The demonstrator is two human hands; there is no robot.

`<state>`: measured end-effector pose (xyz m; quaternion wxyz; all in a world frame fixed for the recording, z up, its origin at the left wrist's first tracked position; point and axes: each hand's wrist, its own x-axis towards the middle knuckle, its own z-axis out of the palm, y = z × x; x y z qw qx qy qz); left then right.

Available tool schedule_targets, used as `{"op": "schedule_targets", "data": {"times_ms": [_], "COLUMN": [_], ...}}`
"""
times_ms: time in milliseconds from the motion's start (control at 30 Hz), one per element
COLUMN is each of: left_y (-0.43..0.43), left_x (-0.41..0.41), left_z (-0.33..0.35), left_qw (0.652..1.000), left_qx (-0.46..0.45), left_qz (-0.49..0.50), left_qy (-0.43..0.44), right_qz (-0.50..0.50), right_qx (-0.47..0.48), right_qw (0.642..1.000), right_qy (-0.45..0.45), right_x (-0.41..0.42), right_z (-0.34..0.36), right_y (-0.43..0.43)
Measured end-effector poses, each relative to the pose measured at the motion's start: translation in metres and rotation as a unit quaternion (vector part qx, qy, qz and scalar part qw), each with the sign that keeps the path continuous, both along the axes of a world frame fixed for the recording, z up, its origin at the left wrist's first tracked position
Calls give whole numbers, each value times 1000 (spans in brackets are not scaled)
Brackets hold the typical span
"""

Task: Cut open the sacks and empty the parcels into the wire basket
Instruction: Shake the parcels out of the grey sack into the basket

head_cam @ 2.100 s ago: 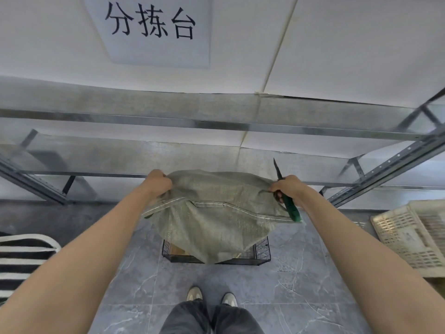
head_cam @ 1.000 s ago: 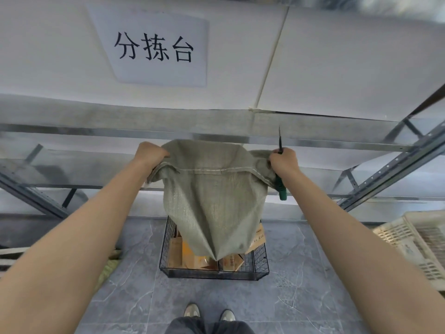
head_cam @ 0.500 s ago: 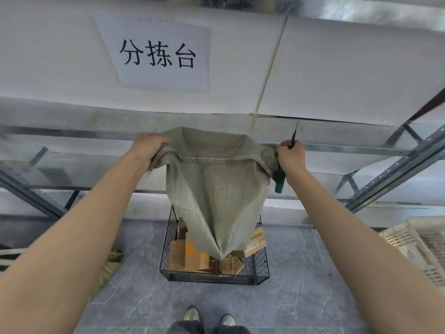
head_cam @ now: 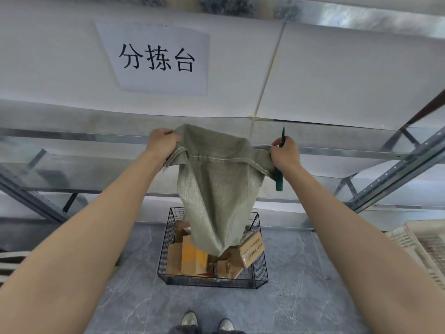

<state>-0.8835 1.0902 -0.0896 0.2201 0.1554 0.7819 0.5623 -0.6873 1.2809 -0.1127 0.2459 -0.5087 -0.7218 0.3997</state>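
A grey-green woven sack (head_cam: 216,189) hangs upside down, limp, held up by its stitched end. My left hand (head_cam: 161,143) grips its left corner. My right hand (head_cam: 285,154) grips its right corner together with a green-handled knife (head_cam: 279,180), blade pointing up. Below the sack stands a black wire basket (head_cam: 261,278) on the floor. Several cardboard parcels (head_cam: 250,249) lie inside it, and the sack's lower tip hangs just above them.
A metal shelf rack (head_cam: 397,165) runs across behind the sack, under a white wall with a paper sign (head_cam: 156,57). A cream plastic crate (head_cam: 423,251) sits at the right. A striped object (head_cam: 9,263) lies at the left edge. My shoes (head_cam: 207,320) stand on grey floor tiles.
Both hands have raised the sack much higher over the basket. It went from bulging to hanging limp, and more parcels now show in the basket.
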Motion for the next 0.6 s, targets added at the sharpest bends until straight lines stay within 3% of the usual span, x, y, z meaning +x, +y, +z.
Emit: {"op": "schedule_targets", "data": {"times_ms": [133,267,600], "left_y": [5,4,9], "left_x": [-12,-16,-18], "left_z": [20,13,-3], "left_qw": [998,999,999], "left_qx": [55,-22,-32], "left_qz": [36,7,16], "left_qy": [2,25,11], "right_qz": [-48,-6,-20], "right_qx": [73,48,21], "right_qw": [994,997,999], "right_qy": [61,-54,-45], "right_x": [-8,-8,-2], "right_z": [17,11,5], "right_y": [6,12,15]}}
